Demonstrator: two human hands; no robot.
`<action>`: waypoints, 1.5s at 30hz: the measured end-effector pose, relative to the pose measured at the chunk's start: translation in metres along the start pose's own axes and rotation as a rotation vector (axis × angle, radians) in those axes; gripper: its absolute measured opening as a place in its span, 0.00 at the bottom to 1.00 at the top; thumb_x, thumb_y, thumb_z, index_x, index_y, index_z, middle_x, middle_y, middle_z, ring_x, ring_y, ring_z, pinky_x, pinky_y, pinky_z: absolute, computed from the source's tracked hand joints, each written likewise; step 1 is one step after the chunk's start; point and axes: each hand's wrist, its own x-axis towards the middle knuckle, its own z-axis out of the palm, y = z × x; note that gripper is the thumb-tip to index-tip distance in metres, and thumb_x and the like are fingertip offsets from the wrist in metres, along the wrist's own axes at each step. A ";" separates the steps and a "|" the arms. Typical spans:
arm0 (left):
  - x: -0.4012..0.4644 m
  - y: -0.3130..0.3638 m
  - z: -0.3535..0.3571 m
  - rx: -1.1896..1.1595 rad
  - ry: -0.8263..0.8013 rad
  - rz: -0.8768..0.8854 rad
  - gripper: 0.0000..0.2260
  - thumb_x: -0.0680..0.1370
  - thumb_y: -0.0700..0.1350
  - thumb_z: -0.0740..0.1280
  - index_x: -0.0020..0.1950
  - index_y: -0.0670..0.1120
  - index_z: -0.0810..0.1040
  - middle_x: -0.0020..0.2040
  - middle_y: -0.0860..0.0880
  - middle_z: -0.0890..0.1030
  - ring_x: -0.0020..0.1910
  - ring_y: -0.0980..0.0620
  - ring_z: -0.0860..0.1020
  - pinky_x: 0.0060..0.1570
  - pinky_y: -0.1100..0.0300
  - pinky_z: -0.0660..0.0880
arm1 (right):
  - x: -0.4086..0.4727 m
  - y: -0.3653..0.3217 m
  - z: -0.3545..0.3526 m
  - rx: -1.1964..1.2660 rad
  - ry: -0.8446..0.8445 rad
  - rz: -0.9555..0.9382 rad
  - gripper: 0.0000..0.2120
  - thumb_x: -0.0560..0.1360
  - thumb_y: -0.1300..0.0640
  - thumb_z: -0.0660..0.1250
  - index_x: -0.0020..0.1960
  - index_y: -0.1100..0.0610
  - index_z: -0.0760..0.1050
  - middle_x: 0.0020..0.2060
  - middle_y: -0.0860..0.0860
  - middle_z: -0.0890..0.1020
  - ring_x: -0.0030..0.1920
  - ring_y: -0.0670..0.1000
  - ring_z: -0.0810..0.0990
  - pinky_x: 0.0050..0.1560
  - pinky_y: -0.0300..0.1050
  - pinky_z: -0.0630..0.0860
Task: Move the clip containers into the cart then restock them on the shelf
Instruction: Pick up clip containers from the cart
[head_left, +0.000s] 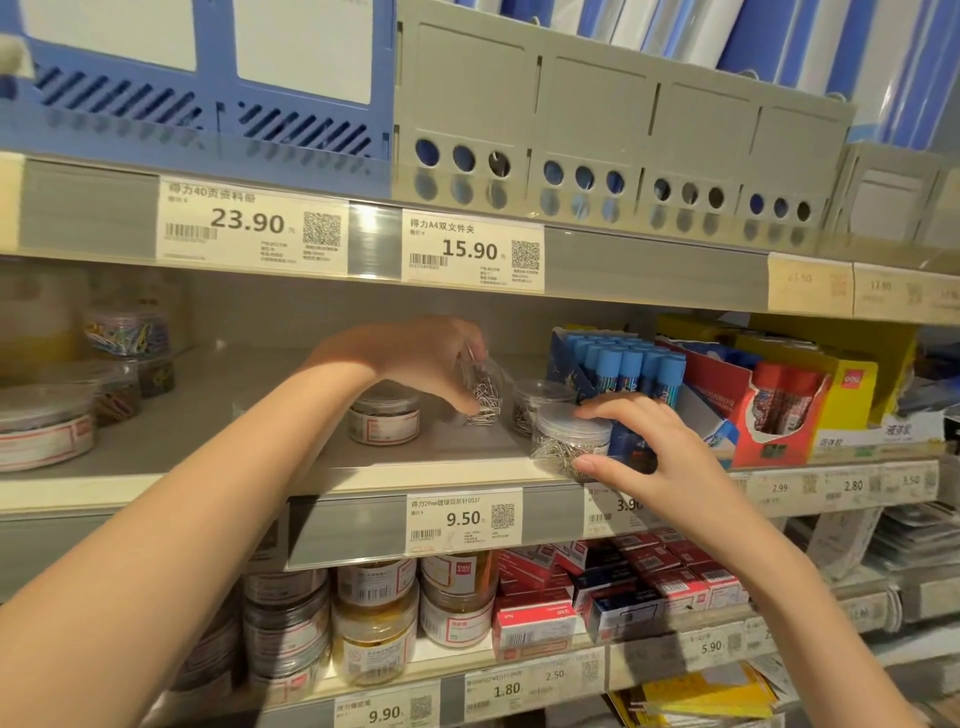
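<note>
Head view: left hand (436, 358) grips a tilted clip container (480, 389); right hand (649, 447) pinches another (569, 441) beside it at the shelf (415, 475) edge; best set each upright before letting go.

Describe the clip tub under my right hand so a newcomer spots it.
Find the middle shelf, left of the blue glue sticks. At its front edge stands a clear round tub of silver clips. Unlike its neighbours, it sits nearest the edge, with the right hand on it.

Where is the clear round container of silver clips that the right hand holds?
On the middle shelf's front edge, centre-right in the head view, beside the blue-capped glue sticks.
</note>
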 end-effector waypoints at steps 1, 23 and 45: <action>0.004 0.001 -0.001 0.004 -0.011 -0.012 0.22 0.68 0.49 0.74 0.59 0.54 0.72 0.53 0.56 0.76 0.52 0.55 0.75 0.55 0.58 0.72 | 0.000 0.000 0.000 0.001 0.005 -0.002 0.20 0.65 0.32 0.60 0.55 0.37 0.69 0.53 0.35 0.74 0.58 0.41 0.70 0.56 0.38 0.66; 0.027 -0.014 -0.007 0.005 -0.100 0.033 0.15 0.72 0.47 0.73 0.56 0.58 0.76 0.60 0.54 0.75 0.55 0.56 0.74 0.60 0.58 0.68 | -0.003 0.006 0.008 -0.028 0.085 -0.036 0.20 0.68 0.33 0.59 0.57 0.37 0.70 0.55 0.33 0.73 0.58 0.41 0.72 0.59 0.48 0.70; 0.060 0.015 0.012 -0.046 -0.187 -0.015 0.33 0.71 0.27 0.60 0.69 0.57 0.68 0.69 0.54 0.70 0.65 0.54 0.70 0.39 0.64 0.71 | -0.005 0.008 0.010 -0.087 0.121 -0.054 0.22 0.69 0.33 0.58 0.59 0.41 0.72 0.54 0.32 0.73 0.57 0.39 0.71 0.55 0.35 0.62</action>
